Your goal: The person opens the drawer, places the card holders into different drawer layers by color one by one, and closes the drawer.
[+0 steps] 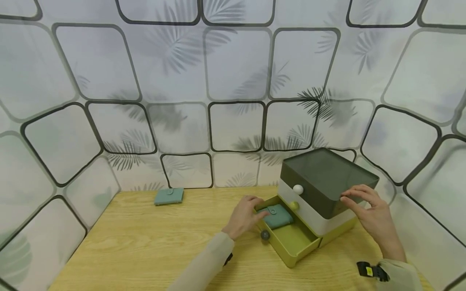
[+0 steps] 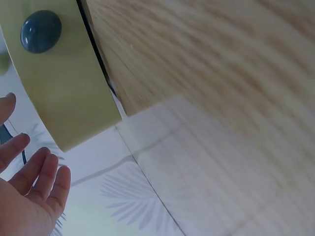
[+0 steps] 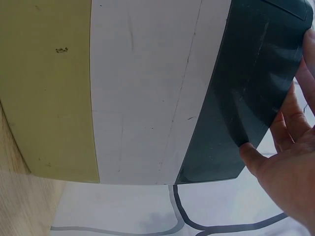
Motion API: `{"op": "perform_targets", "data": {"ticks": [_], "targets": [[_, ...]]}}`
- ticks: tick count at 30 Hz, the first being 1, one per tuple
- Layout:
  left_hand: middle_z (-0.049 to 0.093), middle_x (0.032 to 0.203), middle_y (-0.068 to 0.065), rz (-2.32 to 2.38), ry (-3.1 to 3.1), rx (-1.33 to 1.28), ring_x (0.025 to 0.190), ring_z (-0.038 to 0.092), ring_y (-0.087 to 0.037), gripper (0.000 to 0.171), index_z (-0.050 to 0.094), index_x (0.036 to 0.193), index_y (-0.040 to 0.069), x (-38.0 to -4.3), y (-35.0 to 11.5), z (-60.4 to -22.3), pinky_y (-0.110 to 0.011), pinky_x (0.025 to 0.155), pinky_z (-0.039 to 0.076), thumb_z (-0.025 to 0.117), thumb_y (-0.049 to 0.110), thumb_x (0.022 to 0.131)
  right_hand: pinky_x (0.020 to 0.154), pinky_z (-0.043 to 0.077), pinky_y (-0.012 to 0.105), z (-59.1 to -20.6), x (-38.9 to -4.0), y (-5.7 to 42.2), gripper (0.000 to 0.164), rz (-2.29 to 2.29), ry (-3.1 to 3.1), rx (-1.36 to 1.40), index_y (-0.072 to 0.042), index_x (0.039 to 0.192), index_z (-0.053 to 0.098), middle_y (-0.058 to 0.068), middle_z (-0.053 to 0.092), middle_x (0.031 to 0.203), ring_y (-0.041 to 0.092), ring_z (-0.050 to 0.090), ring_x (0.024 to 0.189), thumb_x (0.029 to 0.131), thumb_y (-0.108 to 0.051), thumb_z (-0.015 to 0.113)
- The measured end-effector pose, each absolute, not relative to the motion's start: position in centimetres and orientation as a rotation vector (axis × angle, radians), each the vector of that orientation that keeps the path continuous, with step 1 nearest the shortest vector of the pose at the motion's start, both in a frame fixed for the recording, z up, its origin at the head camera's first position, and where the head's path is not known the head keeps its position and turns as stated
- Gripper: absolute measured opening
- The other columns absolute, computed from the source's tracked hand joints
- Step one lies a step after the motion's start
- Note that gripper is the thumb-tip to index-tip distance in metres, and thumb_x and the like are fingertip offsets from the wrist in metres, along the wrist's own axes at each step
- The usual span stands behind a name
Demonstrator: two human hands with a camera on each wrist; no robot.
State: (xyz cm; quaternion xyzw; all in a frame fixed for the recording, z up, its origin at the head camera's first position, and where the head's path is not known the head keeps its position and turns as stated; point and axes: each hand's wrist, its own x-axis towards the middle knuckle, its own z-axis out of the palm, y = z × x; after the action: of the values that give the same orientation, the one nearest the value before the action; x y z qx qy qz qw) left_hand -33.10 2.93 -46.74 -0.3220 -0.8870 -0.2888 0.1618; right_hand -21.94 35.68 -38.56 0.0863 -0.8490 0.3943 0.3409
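A small drawer box (image 1: 324, 178) has a dark green top tier, a white middle and an olive bottom. Its olive bottom drawer (image 1: 296, 238) is pulled out toward the table's middle. Inside lies a teal snap wallet (image 1: 279, 218), toward the drawer's left end. My left hand (image 1: 243, 216) is at that end, fingers extended over the rim and thumb pointing at the wallet. The left wrist view shows loosely spread fingers beside the drawer front. My right hand (image 1: 375, 214) rests at the top tier's right edge, thumb on its side wall (image 3: 246, 98) and fingers along the upper edge.
A second teal wallet (image 1: 169, 196) lies at the back left of the wooden table (image 1: 145, 238). Patterned white panels (image 1: 236, 125) rise behind the table and along both sides. A dark round knob (image 1: 265, 235) sticks out from the open drawer's front.
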Motion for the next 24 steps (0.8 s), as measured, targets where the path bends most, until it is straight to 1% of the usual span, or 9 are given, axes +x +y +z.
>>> {"op": "perform_targets", "data": {"ticks": [6,10,14,21,24], "targets": [[0.066,0.125,-0.007,-0.86,-2.576,-0.87,0.117,0.06,-0.024,0.04,0.067,0.124,0.009,-33.2,1.5,-46.6,-0.039,0.098,0.05,0.064,0.036,0.095,0.091,0.028,0.006,-38.7,-22.1,35.6,0.015,1.043,-2.201,0.226,-0.002,0.1,0.073,-0.021,0.057,0.106,-0.007,0.043,0.111,0.084,-0.001,0.074],[0.068,0.121,-0.007,-0.841,-2.599,-0.859,0.109,0.064,-0.023,0.037,0.067,0.122,0.009,-33.5,0.0,-46.9,-0.038,0.089,0.054,0.065,0.033,0.095,0.092,0.028,0.006,-38.7,-22.1,35.3,0.016,1.055,-2.201,0.227,-0.002,0.1,0.073,-0.021,0.057,0.107,-0.007,0.043,0.114,0.084,-0.002,0.074],[0.069,0.12,-0.008,-0.853,-2.606,-0.872,0.102,0.066,-0.023,0.034,0.067,0.122,0.008,-34.2,-1.2,-47.2,-0.035,0.083,0.055,0.064,0.029,0.096,0.091,0.029,0.006,-38.6,-21.8,35.4,0.015,1.036,-2.178,0.226,-0.002,0.099,0.073,-0.019,0.058,0.106,-0.007,0.045,0.11,0.083,0.0,0.075],[0.07,0.117,-0.012,-0.923,-2.612,-0.758,0.098,0.066,-0.026,0.03,0.068,0.12,0.005,-34.8,-3.9,-47.3,-0.038,0.081,0.054,0.064,0.022,0.095,0.091,0.029,0.006,-38.5,-21.9,35.5,0.016,1.031,-2.175,0.248,-0.002,0.098,0.074,-0.019,0.058,0.106,-0.006,0.045,0.109,0.083,0.001,0.074],[0.07,0.116,-0.014,-0.905,-2.614,-0.731,0.097,0.066,-0.027,0.029,0.068,0.119,0.005,-35.2,-5.1,-47.3,-0.039,0.08,0.054,0.064,0.022,0.095,0.091,0.029,0.006,-38.6,-22.1,35.4,0.016,1.04,-2.177,0.241,-0.002,0.099,0.074,-0.02,0.057,0.107,-0.006,0.045,0.111,0.083,0.001,0.074]]}}
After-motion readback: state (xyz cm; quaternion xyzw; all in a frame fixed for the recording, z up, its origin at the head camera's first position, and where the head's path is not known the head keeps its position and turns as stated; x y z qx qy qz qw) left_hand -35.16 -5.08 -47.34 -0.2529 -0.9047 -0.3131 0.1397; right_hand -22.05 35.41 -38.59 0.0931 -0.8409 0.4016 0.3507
